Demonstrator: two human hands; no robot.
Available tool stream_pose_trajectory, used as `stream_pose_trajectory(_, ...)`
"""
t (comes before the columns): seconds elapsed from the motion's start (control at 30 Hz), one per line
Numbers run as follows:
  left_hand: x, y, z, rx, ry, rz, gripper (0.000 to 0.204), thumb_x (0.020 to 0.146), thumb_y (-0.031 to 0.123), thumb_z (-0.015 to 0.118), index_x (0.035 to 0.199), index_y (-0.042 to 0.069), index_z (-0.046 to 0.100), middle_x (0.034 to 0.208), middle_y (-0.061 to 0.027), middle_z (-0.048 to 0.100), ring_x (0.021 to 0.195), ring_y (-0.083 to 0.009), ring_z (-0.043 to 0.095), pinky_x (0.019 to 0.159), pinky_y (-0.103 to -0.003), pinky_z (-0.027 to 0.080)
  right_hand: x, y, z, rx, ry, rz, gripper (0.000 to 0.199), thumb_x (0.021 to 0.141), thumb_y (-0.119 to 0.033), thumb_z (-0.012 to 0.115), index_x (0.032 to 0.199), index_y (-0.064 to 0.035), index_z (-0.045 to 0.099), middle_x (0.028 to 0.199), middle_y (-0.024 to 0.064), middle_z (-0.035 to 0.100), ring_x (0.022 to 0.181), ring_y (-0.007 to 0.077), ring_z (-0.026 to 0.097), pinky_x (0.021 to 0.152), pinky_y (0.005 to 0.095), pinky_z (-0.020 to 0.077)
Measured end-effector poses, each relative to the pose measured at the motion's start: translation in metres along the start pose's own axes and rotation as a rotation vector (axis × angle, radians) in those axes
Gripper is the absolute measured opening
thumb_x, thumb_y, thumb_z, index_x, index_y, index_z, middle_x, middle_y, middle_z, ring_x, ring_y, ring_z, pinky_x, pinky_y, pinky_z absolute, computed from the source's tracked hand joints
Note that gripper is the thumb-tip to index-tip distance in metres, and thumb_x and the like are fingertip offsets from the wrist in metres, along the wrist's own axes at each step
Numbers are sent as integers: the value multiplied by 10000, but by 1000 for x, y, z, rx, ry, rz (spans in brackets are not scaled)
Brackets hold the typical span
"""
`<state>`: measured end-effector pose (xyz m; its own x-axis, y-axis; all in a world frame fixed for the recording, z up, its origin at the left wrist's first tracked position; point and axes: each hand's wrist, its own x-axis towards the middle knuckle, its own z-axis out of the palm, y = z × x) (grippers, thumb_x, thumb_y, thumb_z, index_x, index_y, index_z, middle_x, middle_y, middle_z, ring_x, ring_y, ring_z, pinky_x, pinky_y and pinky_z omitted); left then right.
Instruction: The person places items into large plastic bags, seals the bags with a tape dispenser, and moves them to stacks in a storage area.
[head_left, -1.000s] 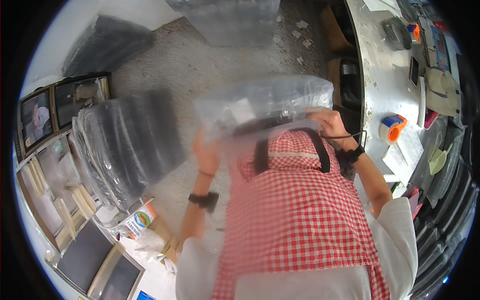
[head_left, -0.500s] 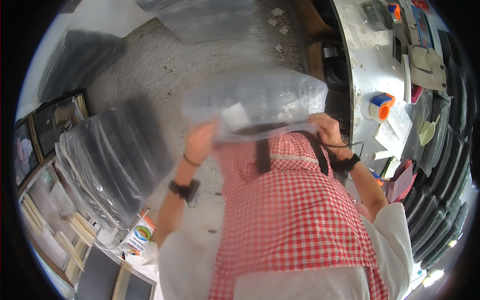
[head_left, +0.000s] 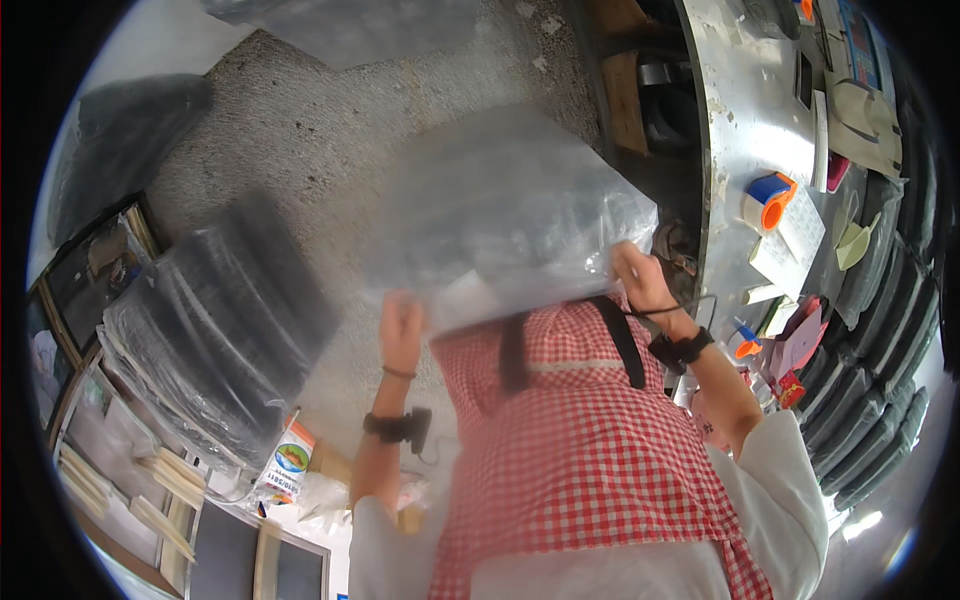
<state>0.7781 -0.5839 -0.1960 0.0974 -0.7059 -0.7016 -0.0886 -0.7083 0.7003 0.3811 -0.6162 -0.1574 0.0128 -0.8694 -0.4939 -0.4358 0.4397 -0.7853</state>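
A large clear plastic bag (head_left: pixel 520 200) with something grey inside spreads in front of my body, its broad face showing and its far part blurred. My left hand (head_left: pixel 402 330) is closed on the bag's near left corner. At the near right corner my right hand (head_left: pixel 643 278) pinches the plastic. A white label (head_left: pixel 470 293) shows blurred through the near edge, close to my left hand. The bag's near edge lies against the red checked apron (head_left: pixel 590 430). What exactly the bag contains cannot be made out.
On the left stands a pile of dark plastic-wrapped packs (head_left: pixel 230 320). A worktop (head_left: pixel 735 130) runs along the right, bearing a blue and orange tape dispenser (head_left: pixel 772 203) and papers. Beyond it are stacked wrapped packs (head_left: pixel 875 400). A white printed sack (head_left: pixel 291 458) sits lower left.
The bag has tipped so that more of its broad face shows. Both my hands have moved slightly nearer my body while keeping hold of its near corners.
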Motion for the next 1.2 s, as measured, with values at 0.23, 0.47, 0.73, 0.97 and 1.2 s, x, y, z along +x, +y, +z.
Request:
stream_pose_trajectory(0.23, 22, 26, -8, 260, -371, 168, 193, 854, 20, 605, 1045, 31, 628, 879, -8, 608, 714, -93, 524, 648, -272, 443, 19, -25, -24, -144, -260, -98, 337, 770, -30, 654, 1105, -32, 618, 946, 158, 618, 867, 281, 637, 770, 344, 512)
stream_pose_trajectory(0.47, 8, 69, -3, 966, -222, 760, 246, 772, 88, 682, 1017, 74, 680, 839, -87, 509, 783, -267, 497, 741, -354, 405, 26, -30, -24, -473, -178, -397, 246, 720, -56, 714, 951, -12, 643, 903, 127, 573, 840, 296, 587, 738, 360, 505)
stream_pose_trajectory(0.73, 54, 91, 8, 1159, -58, 923, 69, 817, 120, 609, 829, 55, 628, 879, -68, 548, 841, -274, 521, 748, -397, 385, 76, -45, -14, -576, -128, -513, 111, 787, -97, 645, 759, 1, 603, 794, 120, 511, 789, 300, 517, 689, 393, 455)
stream_pose_trajectory(0.97, 132, 101, 1, 745, -232, 648, 191, 871, 170, 563, 802, -3, 605, 806, -128, 572, 741, -300, 552, 694, -389, 432, 115, -74, 14, -873, 217, -770, 261, 706, -130, 632, 947, -35, 605, 1003, 109, 582, 906, 265, 555, 797, 374, 443)
stream_pose_trajectory(1.2, 150, 122, -14, 750, -370, 560, 185, 861, 189, 570, 795, 26, 629, 804, -109, 568, 788, -275, 546, 729, -379, 425, 136, -100, 97, -984, -42, -875, 458, 654, -307, 716, 997, -41, 571, 991, 128, 595, 962, 259, 588, 850, 396, 478)
